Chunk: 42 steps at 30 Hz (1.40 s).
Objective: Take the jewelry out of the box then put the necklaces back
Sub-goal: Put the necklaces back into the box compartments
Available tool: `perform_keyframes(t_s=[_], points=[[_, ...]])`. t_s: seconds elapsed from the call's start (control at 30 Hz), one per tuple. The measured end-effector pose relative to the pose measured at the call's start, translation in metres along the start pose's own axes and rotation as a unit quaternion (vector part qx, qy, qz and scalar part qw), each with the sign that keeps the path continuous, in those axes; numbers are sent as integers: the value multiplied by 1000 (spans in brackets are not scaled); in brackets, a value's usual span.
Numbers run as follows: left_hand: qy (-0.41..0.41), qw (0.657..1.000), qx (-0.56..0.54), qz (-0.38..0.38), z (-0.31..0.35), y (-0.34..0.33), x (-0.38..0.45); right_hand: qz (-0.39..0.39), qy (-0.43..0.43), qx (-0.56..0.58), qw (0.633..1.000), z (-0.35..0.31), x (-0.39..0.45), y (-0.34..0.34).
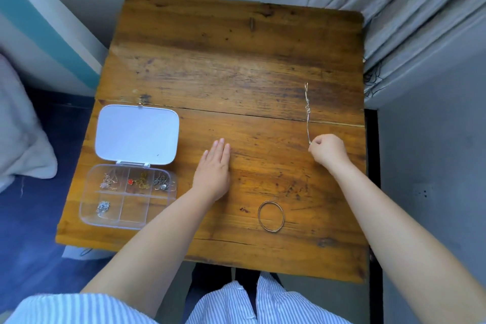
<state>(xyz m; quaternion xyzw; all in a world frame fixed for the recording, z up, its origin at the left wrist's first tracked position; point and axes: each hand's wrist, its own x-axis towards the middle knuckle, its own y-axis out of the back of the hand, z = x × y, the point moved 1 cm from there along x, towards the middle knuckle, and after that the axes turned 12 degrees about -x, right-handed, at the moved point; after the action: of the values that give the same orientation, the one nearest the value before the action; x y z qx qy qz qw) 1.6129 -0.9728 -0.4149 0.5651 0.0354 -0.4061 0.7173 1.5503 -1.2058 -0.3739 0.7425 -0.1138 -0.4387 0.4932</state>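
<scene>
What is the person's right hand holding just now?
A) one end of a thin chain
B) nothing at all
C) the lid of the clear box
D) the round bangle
A: the right hand pinches the near end of a thin chain stretched out on the table, while the bangle lies untouched.

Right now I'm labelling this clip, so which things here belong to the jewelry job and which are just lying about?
Part of the job:
- clear box, lid open, jewelry in four compartments
- chain, laid out on the table, near end pinched by the right hand
- bangle, on the table
- left hand, flat on the table

Just there:
- wooden table
- curtain
- pillow
</scene>
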Motion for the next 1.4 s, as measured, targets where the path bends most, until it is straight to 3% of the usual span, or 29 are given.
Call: perform_keyframes(t_s=[0.1, 0.17, 0.33, 0.4, 0.6, 0.73, 0.83, 0.9, 1.03, 1.27, 1.33, 1.4], points=[[4, 996, -39, 81, -5, 10, -22, 62, 70, 158, 983, -21, -29, 8], [-11, 992, -63, 111, -16, 16, -40, 46, 93, 307, 946, -44, -52, 12], [-10, 980, -107, 170, -77, 37, -90, -87, 125, 601, 785, -109, -105, 3], [3, 975, -120, 186, -110, 45, -109, -115, 113, 648, 744, -136, -128, -12], [72, 968, -118, 208, -208, 57, -152, -162, 113, 694, 692, -218, -188, -69], [152, 970, -150, 116, -248, 60, -160, -140, 86, 681, 714, -254, -205, -94], [145, 975, -167, 31, -265, 57, -158, -119, 65, 682, 719, -266, -211, -106], [114, 971, -207, 31, -272, 55, -155, -114, 66, 684, 717, -272, -215, -112], [83, 933, -348, 37, -273, 52, -150, -117, 78, 673, 726, -285, -220, -128], [52, 941, -326, 74, -281, 46, -126, -121, 24, 612, 781, -298, -209, -171], [36, 942, -326, 70, -283, 44, -124, -118, -6, 570, 813, -298, -206, -182], [25, 942, -329, 68, -286, 42, -124, -96, 0, 400, 911, -296, -203, -189]])
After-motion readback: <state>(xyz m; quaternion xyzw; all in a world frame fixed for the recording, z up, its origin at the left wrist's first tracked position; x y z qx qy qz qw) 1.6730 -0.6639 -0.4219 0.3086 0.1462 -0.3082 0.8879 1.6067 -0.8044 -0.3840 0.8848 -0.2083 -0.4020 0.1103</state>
